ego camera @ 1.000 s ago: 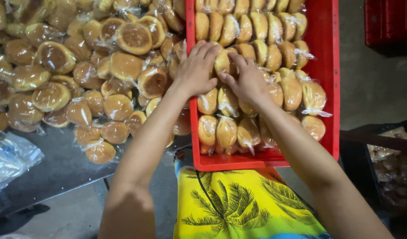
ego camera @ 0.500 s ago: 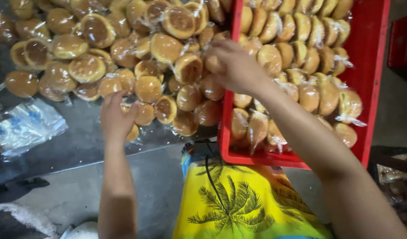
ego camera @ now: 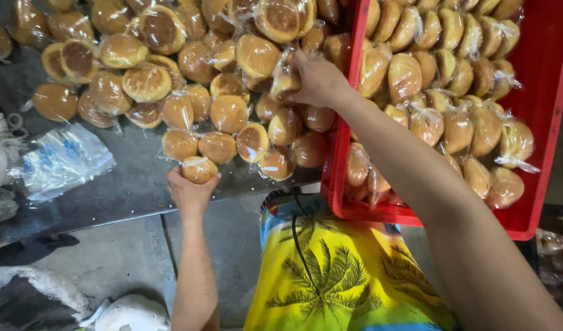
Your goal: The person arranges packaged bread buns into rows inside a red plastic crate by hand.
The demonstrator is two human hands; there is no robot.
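A big heap of round golden buns (ego camera: 189, 67), each in clear plastic wrap, covers the dark metal table (ego camera: 128, 184). My left hand (ego camera: 191, 191) is closed around one wrapped bun (ego camera: 199, 168) at the heap's near edge. My right hand (ego camera: 318, 79) reaches from the right over the heap beside the red crate (ego camera: 539, 92) and grips a wrapped bun (ego camera: 286, 83). The crate on the right holds rows of wrapped buns (ego camera: 453, 67) stood on edge.
A bundle of clear plastic bags (ego camera: 64, 160) lies on the table's left part. Below is a concrete floor (ego camera: 116, 257) with a white object (ego camera: 131, 314) at the bottom. My yellow palm-print shorts (ego camera: 330, 276) fill the lower middle.
Both hands left the crate's buns. My left hand went down-left to the heap's near edge and closed on a bun; my right hand moved left onto the heap and took hold of one.
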